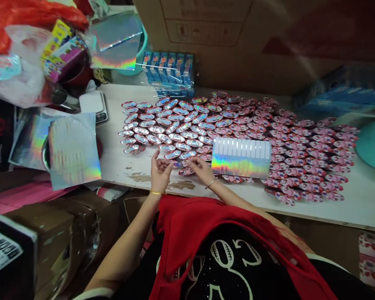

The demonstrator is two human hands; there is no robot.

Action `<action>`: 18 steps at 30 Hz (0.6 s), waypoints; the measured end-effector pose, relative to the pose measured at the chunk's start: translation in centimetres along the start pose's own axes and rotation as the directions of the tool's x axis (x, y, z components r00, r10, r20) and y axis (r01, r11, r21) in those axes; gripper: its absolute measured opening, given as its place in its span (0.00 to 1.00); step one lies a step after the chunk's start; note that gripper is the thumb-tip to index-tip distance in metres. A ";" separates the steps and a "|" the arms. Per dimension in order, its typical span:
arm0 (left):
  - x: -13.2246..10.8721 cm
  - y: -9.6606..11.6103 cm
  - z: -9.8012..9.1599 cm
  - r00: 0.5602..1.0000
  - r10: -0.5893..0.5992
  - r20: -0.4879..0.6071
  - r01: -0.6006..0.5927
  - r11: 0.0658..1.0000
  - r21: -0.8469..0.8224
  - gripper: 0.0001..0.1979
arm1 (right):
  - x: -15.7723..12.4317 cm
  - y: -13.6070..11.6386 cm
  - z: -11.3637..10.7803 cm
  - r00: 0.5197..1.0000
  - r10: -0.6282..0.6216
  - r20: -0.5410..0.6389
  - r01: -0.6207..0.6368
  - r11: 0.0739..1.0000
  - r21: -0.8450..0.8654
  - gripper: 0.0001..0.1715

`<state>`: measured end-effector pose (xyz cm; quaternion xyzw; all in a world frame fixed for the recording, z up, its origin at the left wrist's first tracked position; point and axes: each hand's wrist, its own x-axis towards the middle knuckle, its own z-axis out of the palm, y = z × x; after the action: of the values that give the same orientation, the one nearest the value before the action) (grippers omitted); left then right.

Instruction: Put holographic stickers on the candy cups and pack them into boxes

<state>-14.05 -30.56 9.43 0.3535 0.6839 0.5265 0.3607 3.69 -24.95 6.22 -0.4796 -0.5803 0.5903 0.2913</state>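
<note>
Near the table's front edge, my left hand [160, 170] is half curled with its fingers apart, its thumb close to the nearest small packs. My right hand [202, 170] bends over the same front packs, its fingertips pinched together; whatever is between them is too small to make out. Red-and-pink packs with oval tops stand in close rows. Those on the left [165, 125] carry shiny silvery oval strips, while those on the right [312, 166] show pink tops. A holographic sticker sheet [241, 164] with a row of white strips lies on the packs, right of my right hand.
Blue boxes in clear wrap [168, 71] stand behind the packs, before a large cardboard box [212, 37]. At left are a small white scale [93, 104], more holographic sheets [75, 154] and plastic bags [28, 66]. A teal round container [373, 143] stands at far right.
</note>
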 end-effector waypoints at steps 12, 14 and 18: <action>1.1 -5.5 -4.2 0.991 -0.110 -0.074 0.114 0.992 0.051 0.37 | 0.9 1.5 6.9 0.995 0.013 -0.097 -0.045 0.940 -0.339 0.13; 1.9 -5.6 -4.4 0.994 -0.097 -0.042 0.097 0.995 0.001 0.36 | 1.1 1.6 7.3 0.991 0.005 -0.134 -0.048 0.945 -0.323 0.17; 2.5 -5.6 -4.8 0.996 -0.082 0.038 0.084 0.995 -0.050 0.35 | 1.0 2.1 8.3 0.991 0.034 -0.130 -0.062 0.976 -0.211 0.24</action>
<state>-20.00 -31.78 4.59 0.3247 0.6778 0.5219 0.4035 -3.73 -27.77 2.86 -0.5583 -0.6093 0.4997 0.2595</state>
